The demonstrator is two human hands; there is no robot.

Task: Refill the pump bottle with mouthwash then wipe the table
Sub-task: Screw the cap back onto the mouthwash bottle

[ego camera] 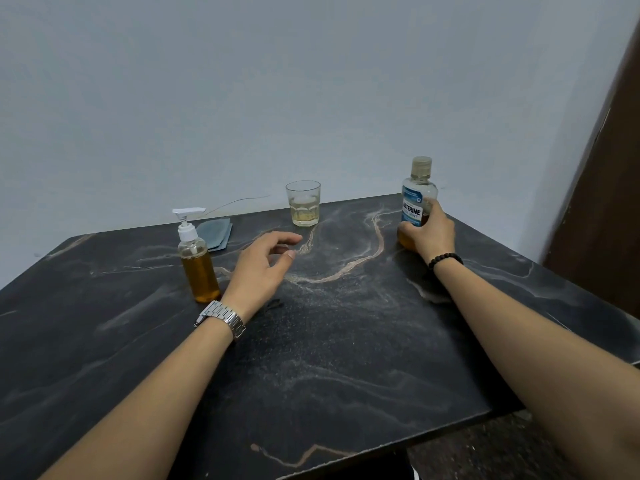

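From my head camera, both forearms reach out over a dark, marble-veined counter point(346, 341) set against a pale wall. My right hand point(429, 233) grips the lower body of the mouthwash bottle point(417, 195), which stands upright near the counter's far right corner with its cap point(421, 167) on; the fingers wrap round its base and amber liquid shows low in it beside the palm. My left hand point(263, 265) hovers over the middle of the counter, fingers loosely spread and slightly curled, holding nothing.

The pump bottle point(197, 261) stands upright just to the left of that hand, near the wrist, apart from it, its white pump head point(188, 216) fitted and its body about two-thirds full of amber liquid. It is well apart from the mouthwash bottle, with the left hand between the two.

Behind the pump bottle, a folded grey-blue cloth point(218, 232) lies flat near the counter's far edge. A clear glass tumbler point(304, 202) holding a little pale liquid stands at the far edge, beyond the left hand's fingertips and between the two bottles. A metal watch point(221, 317) sits on my left wrist, a dark bead bracelet point(445, 259) on my right.
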